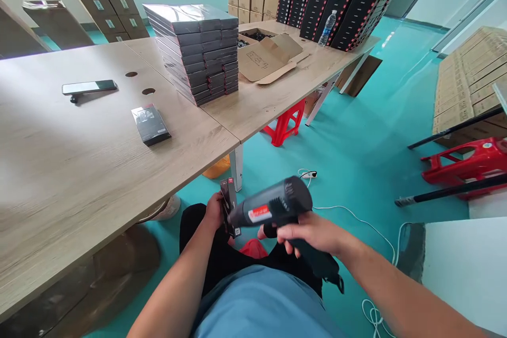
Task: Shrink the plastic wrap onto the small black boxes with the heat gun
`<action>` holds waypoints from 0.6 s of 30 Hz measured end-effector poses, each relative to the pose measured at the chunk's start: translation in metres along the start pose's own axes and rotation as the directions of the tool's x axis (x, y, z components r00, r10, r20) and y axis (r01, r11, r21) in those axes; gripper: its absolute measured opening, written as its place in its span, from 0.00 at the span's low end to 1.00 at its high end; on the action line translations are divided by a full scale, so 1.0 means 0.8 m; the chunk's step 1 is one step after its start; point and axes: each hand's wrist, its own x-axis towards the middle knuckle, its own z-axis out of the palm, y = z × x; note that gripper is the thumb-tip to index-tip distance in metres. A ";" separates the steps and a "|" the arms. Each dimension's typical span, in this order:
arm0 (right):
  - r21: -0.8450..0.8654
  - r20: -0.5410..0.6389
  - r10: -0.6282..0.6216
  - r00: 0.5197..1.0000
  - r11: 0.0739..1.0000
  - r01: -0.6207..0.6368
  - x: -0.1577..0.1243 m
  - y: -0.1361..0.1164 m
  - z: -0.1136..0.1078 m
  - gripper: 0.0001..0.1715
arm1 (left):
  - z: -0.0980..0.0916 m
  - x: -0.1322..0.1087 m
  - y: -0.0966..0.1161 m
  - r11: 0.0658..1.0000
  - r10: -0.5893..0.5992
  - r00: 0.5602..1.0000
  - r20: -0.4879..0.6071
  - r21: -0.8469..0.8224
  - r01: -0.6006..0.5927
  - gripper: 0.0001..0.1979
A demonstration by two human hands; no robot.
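My left hand (214, 212) grips a small dark boxed product (228, 207) upright, low over my lap. My right hand (312, 235) is closed round the handle of a black heat gun (277, 206) with a red label. Its nozzle points at the box and nearly reaches it, and a cord trails from the gun across the floor. On the table to the left lie a shrink-wrapped black box (151, 124) and a long black-and-silver device (89, 87). A tall stack of similar boxes (194, 50) stands further along.
Two joined wooden tables (119, 137) run along my left. A cardboard carton (269, 55), black boxes and a water bottle (327, 28) stand at the far end. Red stools, stacked cartons and a floor socket lie about the teal floor.
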 end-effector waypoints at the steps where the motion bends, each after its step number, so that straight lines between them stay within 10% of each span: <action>1: -0.051 0.040 0.030 0.999 0.998 -0.028 -0.003 0.004 0.004 0.06 | -0.001 0.000 0.001 1.000 -0.015 1.000 0.004 -0.004 0.015 0.09; 18: -0.242 -0.055 -0.057 0.997 0.969 0.042 -0.006 0.015 0.031 0.07 | -0.013 -0.004 0.004 0.997 -0.033 0.994 -0.104 0.065 0.040 0.27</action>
